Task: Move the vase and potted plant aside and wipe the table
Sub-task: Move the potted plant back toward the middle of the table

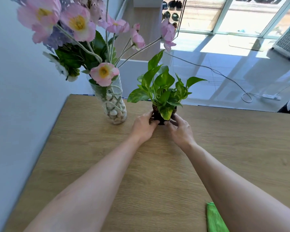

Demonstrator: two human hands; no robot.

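Head view hides most of the dark pot from us: leaves of the potted plant (164,91) and our fingers cover it at frame centre. Our green cloth (214,218) is cut off at the lower right edge. Both forearms reach forward; our left hand (143,125) and right hand (180,129) clasp the pot's sides on the table (90,148). Left of it stands the glass vase (114,104), pebbles inside.

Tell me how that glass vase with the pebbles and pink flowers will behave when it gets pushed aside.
The vase is tall and narrow with a wide spray of flowers on top, so a push up high could tip it. The pebbles filling its lower part probably make it bottom-heavy and heavy for its size. It looks like clear glass, so likely fragile and slick on the table.
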